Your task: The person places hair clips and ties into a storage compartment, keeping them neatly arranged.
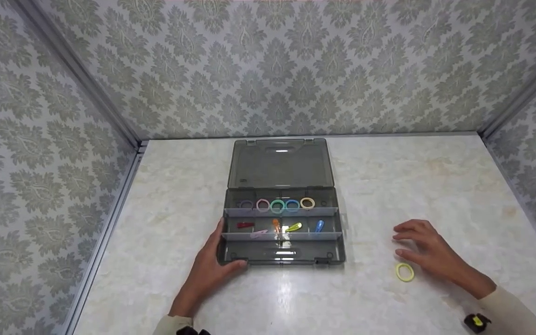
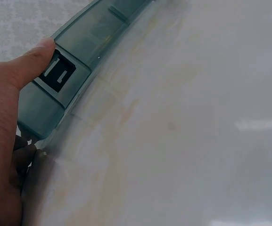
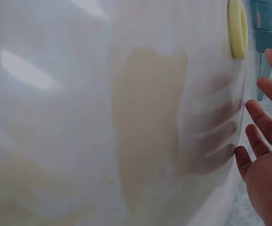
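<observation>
A dark translucent organizer box (image 1: 279, 174) stands with its lid folded back. My left hand (image 1: 209, 267) grips its front left corner, thumb on the front wall by the black latch (image 2: 58, 70) and fingers along the left side. My right hand (image 1: 428, 249) hovers above the table to the right of the box, fingers spread and holding nothing. A yellow hair tie (image 1: 405, 280) lies on the table just below that thumb; the right wrist view shows the same yellow hair tie (image 3: 234, 33) beyond the fingertips.
Several coloured hair ties, a green one (image 1: 277, 212) among them, sit in the back compartment. Several hair clips, including a red clip (image 1: 245, 225) and a blue clip (image 1: 319, 226), lie in the middle one. Patterned walls (image 1: 277, 70) border the marbled table (image 1: 165, 200).
</observation>
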`<act>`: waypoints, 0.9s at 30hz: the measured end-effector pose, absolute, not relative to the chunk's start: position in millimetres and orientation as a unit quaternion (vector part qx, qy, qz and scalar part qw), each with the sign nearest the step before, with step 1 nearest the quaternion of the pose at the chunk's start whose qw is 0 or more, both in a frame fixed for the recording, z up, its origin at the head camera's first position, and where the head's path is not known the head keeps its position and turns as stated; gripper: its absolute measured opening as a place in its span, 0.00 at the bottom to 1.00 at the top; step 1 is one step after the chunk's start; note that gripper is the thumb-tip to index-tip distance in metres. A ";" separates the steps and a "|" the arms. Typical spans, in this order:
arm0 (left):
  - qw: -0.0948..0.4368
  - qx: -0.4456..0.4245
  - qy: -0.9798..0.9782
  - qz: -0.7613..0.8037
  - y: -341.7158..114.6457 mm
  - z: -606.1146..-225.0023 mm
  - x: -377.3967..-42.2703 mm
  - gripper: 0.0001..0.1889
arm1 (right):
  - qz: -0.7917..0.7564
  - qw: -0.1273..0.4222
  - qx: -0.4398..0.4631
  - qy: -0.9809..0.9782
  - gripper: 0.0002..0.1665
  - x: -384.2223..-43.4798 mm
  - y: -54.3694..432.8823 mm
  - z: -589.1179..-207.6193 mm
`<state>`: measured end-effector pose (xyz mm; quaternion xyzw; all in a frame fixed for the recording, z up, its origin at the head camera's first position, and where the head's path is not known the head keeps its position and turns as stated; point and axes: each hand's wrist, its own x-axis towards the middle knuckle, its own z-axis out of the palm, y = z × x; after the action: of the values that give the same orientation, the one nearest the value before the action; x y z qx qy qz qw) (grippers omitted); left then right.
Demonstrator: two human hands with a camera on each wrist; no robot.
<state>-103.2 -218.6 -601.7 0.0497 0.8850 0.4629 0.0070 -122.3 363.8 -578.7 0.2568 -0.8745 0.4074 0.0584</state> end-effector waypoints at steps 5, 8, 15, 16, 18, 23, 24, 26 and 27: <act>0.009 0.050 0.885 0.464 -217.3 -602.7 -103.6 0.70 | 0.396 0.064 0.265 -0.877 0.23 -111.8 370.2 -579.9; 0.008 0.053 0.883 0.467 -216.9 -603.0 -104.3 0.70 | 0.392 0.070 0.278 -0.874 0.25 -104.5 373.5 -581.1; 0.000 0.053 0.883 0.466 -218.1 -602.4 -104.2 0.70 | 0.366 0.062 0.302 -0.878 0.28 -91.0 377.7 -583.4; -0.001 0.052 0.884 0.464 -218.0 -602.0 -103.9 0.70 | 0.368 0.056 0.303 -0.877 0.29 -90.0 378.1 -583.4; -0.001 0.050 0.885 0.462 -217.8 -601.6 -103.7 0.69 | 0.371 0.045 0.300 -0.877 0.30 -88.2 378.6 -583.2; 0.005 0.048 0.888 0.458 -216.3 -601.1 -103.7 0.70 | 0.380 0.035 0.294 -0.876 0.33 -85.1 379.0 -584.5; 0.005 0.047 0.888 0.458 -216.2 -601.2 -103.6 0.70 | 0.379 0.036 0.293 -0.877 0.32 -84.8 378.7 -584.9; 0.005 0.047 0.888 0.457 -216.5 -601.3 -103.6 0.70 | 0.380 0.037 0.289 -0.878 0.30 -84.7 377.5 -585.4; 0.004 0.048 0.888 0.457 -216.7 -601.3 -103.6 0.70 | 0.379 0.038 0.287 -0.879 0.29 -85.1 376.6 -585.6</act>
<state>-103.6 -216.7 -601.3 0.0480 0.8880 0.4574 0.0040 -85.1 376.6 -585.6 0.2871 -0.8790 0.3788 0.0376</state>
